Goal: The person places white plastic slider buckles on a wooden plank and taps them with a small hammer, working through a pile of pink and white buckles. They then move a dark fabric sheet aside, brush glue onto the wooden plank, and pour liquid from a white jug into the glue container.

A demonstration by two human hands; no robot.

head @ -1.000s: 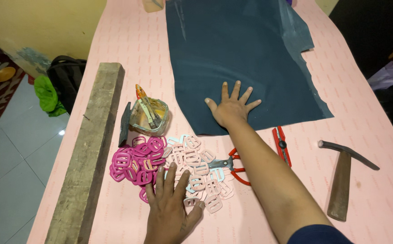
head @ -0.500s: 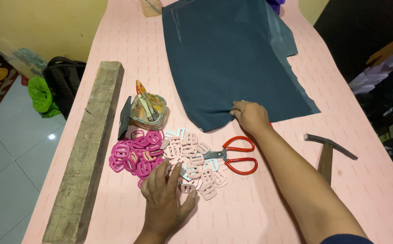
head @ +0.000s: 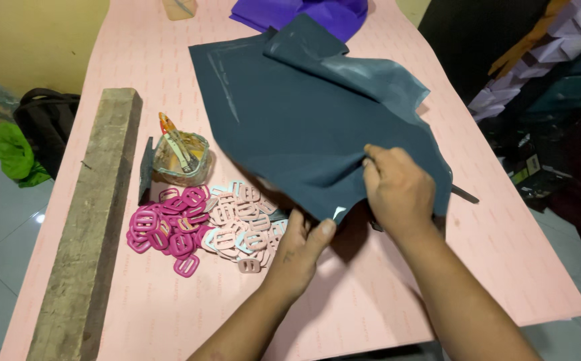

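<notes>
Right hand (head: 397, 190) pinches the sheet's (head: 290, 120) near edge, lifted off the table (head: 491, 254) | left hand (head: 300, 251) fingers tucked under the same edge, beside the buckles (head: 203, 227) | advice: lift evenly, keep corners aligned, clear the buckles.

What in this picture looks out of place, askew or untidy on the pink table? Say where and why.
The dark teal fabric lies askew and rumpled, its top corner folded over and its near edge lifted by the right hand and left hand. The pink buckles lie in a loose, scattered heap beside the wooden beam.
</notes>
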